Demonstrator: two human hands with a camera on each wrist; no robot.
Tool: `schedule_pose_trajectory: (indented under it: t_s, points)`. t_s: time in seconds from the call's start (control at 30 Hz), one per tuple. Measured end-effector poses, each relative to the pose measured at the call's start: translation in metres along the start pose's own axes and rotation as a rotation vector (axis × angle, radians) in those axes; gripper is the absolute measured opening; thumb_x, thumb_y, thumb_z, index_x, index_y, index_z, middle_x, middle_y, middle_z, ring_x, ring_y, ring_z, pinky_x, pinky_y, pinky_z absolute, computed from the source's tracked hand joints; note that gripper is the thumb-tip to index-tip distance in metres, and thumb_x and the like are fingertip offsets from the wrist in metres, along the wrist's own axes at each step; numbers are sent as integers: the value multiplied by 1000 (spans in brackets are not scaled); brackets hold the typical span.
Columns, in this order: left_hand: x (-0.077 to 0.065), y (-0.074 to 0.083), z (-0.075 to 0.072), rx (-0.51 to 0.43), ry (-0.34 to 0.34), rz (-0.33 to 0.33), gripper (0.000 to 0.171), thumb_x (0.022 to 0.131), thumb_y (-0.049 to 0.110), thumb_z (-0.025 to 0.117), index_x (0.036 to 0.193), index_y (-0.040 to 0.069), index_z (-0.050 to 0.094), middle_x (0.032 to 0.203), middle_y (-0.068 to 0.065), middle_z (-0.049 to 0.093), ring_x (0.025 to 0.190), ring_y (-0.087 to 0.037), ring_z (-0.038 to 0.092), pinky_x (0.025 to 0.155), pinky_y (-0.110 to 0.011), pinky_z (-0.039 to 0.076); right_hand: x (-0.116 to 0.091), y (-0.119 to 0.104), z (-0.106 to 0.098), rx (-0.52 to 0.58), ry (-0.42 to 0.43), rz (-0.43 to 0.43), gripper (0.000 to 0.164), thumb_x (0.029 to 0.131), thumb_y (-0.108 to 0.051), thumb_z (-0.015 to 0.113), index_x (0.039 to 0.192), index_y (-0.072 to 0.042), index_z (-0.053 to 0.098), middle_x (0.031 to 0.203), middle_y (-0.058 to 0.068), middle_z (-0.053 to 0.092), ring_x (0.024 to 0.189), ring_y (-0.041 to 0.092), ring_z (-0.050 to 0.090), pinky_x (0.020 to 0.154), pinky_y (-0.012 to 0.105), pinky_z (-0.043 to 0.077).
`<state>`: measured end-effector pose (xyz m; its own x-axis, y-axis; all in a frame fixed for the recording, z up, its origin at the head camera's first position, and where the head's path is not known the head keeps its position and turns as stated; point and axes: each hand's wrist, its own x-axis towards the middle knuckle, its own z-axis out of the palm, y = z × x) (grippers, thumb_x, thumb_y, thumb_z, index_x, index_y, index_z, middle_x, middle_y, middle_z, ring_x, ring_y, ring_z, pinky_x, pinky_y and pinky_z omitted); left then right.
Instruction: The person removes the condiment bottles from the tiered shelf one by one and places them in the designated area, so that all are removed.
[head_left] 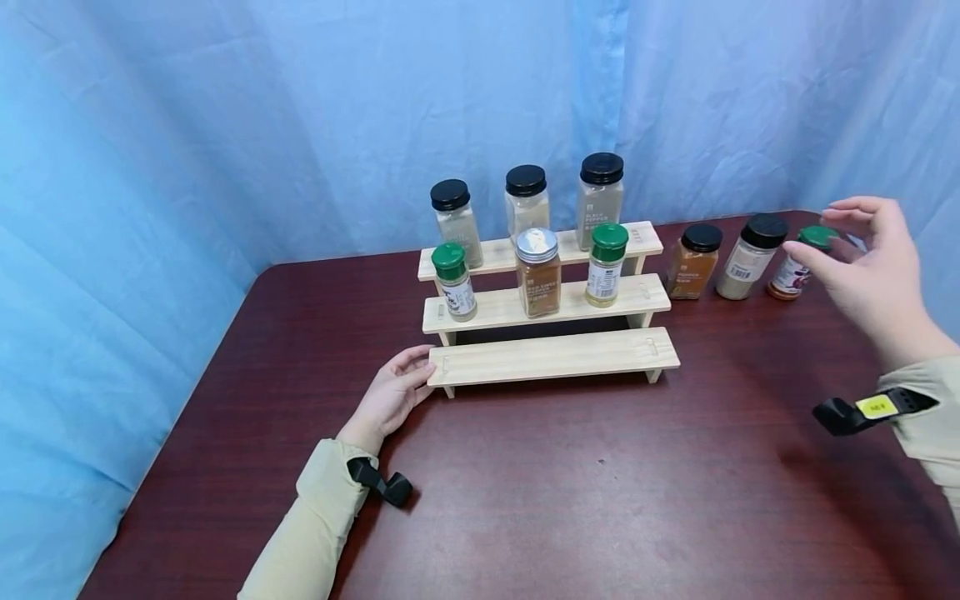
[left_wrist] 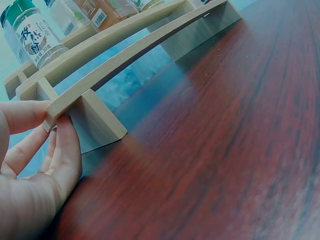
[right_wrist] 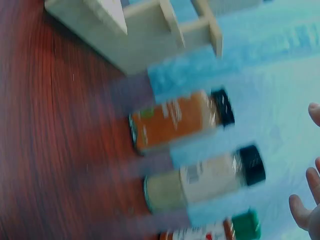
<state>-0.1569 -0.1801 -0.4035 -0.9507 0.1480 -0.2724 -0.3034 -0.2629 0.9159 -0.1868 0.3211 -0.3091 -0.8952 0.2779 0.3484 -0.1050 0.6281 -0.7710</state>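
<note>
My left hand (head_left: 392,390) pinches the left end of the lowest step of a three-tier wooden spice rack (head_left: 555,357); the left wrist view shows thumb and fingers on either side of the board (left_wrist: 75,98). Off to the right, my right hand (head_left: 881,271) hovers with fingers spread and nothing held. It is nearest to a green-capped spice jar (head_left: 789,277), whose lid it partly covers in the head view. Beside that jar stand a black-capped jar of pale powder (head_left: 742,268) and a black-capped jar of orange-brown pepper powder (head_left: 692,271).
Three black-capped jars, one of them black pepper (head_left: 600,204), stand on the top tier. The middle tier bears a silver-lidded red pepper jar (head_left: 538,283) between two green-capped jars, left (head_left: 459,296) and right (head_left: 603,279). Blue curtains (head_left: 360,125) hang behind the dark red table (head_left: 570,500).
</note>
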Motion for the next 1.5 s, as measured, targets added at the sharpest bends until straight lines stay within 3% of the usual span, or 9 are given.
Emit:
schedule_pose_trajectory:
  t_s: [0.07, 0.2, 0.3, 0.73, 0.93, 1.07, 1.2, 1.33, 1.5]
  points:
    - [0, 0, 0, 3, 1, -2, 43, 96, -5, 44, 138, -3, 34, 91, 5, 57, 78, -4, 60, 70, -17, 50, -3, -8, 5, 34, -12, -56, 51, 90, -19, 62, 133, -30, 37, 111, -29, 36, 128, 5, 42, 112, 32, 30]
    - [0, -1, -1, 9, -6, 0, 46, 96, -5, 44, 140, -4, 31, 91, 5, 56, 79, -3, 60, 71, -17, 50, -6, -24, 11, 150, -54, -148, 48, 87, -8, 65, 126, -26, 44, 115, -21, 43, 110, -4, 45, 103, 15, 36]
    - [1, -2, -1, 8, -9, 4, 44, 95, -6, 43, 138, -3, 32, 93, 5, 56, 81, -4, 60, 74, -18, 50, -9, -34, 17, 210, -94, -172, 48, 85, -3, 66, 125, -22, 47, 114, -17, 45, 109, -1, 47, 92, 8, 40]
    - [0, -2, -1, 15, -6, 3, 44, 96, -5, 44, 139, -2, 33, 91, 5, 56, 78, -3, 60, 71, -17, 50, -21, -65, 57, 177, -259, -302, 55, 84, -3, 69, 132, -15, 44, 123, -10, 44, 110, -4, 43, 92, 8, 38]
    - [1, -1, 0, -20, -7, 3, 37, 95, -6, 44, 132, 3, 41, 92, 4, 57, 78, -5, 60, 71, -18, 50, -23, -73, 69, 147, -303, -332, 58, 85, -6, 70, 135, -5, 41, 130, 9, 43, 111, -4, 42, 98, 12, 38]
    - [1, -1, 0, -30, -5, 1, 34, 95, -6, 44, 127, 6, 44, 91, 4, 57, 78, -5, 60, 70, -18, 50, -24, -77, 74, 138, -329, -311, 59, 85, -7, 70, 136, -6, 40, 131, 12, 43, 116, 9, 45, 98, 14, 39]
    - [0, 1, 0, -36, -9, 5, 35, 95, -7, 44, 129, 4, 43, 91, 4, 57, 78, -5, 60, 71, -18, 51, -23, -81, 80, 149, -354, -293, 62, 84, -6, 70, 138, -7, 39, 133, 15, 41, 121, 29, 44, 104, 31, 40]
    - [1, 1, 0, -43, -14, 8, 37, 95, -7, 43, 131, 2, 41, 90, 4, 57, 78, -5, 61, 72, -18, 51, -24, -86, 87, 163, -377, -290, 65, 83, -6, 71, 139, -7, 39, 136, 15, 40, 122, 34, 43, 103, 51, 37]
    - [0, 0, 0, -45, -16, 5, 37, 95, -7, 42, 131, 1, 40, 90, 4, 57, 77, -5, 61, 71, -18, 51, -27, -90, 94, 188, -392, -321, 64, 82, -4, 72, 138, -7, 41, 133, 14, 41, 120, 31, 44, 103, 51, 37]
